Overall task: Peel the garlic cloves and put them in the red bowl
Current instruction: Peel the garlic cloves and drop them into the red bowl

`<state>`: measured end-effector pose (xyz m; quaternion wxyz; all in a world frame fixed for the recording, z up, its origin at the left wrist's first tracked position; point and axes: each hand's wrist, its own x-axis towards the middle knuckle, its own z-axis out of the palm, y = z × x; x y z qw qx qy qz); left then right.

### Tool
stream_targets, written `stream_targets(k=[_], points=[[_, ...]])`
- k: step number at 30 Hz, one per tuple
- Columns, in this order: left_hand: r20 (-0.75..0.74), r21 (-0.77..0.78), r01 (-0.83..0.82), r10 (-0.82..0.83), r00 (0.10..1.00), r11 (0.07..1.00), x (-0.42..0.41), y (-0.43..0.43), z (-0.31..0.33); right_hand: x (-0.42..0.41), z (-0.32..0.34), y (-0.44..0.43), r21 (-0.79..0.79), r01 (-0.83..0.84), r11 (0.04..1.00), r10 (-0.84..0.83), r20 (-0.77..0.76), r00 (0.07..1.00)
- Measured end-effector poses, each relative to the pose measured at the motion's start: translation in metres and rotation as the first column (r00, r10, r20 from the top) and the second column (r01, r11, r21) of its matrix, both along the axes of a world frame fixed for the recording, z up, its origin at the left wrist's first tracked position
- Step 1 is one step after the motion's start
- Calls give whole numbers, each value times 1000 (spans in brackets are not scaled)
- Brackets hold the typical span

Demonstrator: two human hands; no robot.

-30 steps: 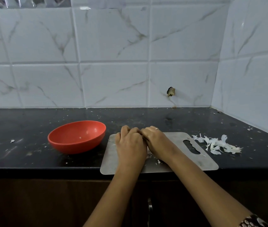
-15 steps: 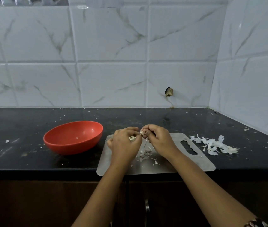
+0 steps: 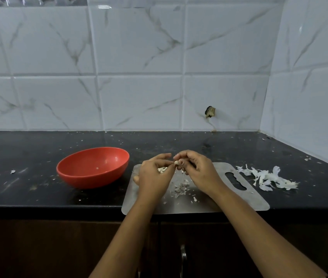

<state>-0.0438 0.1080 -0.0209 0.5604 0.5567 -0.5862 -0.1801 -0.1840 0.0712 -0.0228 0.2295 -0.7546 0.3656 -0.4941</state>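
While both hands are raised just above the steel cutting board [image 3: 256,199], they meet at one garlic clove [image 3: 177,162]. Left hand [image 3: 154,177]: thumb and forefinger curled, pinching the clove's left end; more pale garlic pieces [image 3: 162,169] are tucked in its palm, but whether these are cloves or skin I cannot tell. Right hand [image 3: 200,171]: fingers curled, gripping the same clove from the right. A thin strand of skin [image 3: 182,174] hangs down from the clove.

The clove is in the air between the fingertips, over the board's back-left part, right of the red bowl [image 3: 92,167] and not in it. The bowl sits upright on the black counter [image 3: 38,193], just beside the board's left edge; inside it is one tiny pale speck, too small to identify.

Small peel scraps [image 3: 181,187] are scattered on the board below the hands. The board's handle slot [image 3: 236,180] is at its right end. A loose pile of white garlic skins [image 3: 265,177] lies on the counter just right of the board. A white marble-look tiled wall [image 3: 139,57] is behind, with a dark hole [image 3: 210,112] in one tile. The counter is speckled with crumbs. A metal cabinet handle [image 3: 182,255] shows below the counter edge.
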Motion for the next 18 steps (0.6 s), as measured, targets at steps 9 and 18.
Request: stream_targets(k=[9, 18], points=[[-29, 36, -23, 24, 999, 999, 1, 2, 2, 1, 2, 4, 2, -20, 1000, 20, -20, 1000], [26, -22, -37, 37, 999, 999, 2, 4, 2, 0, 2, 4, 111, -97, 989, 92, 53, 994]])
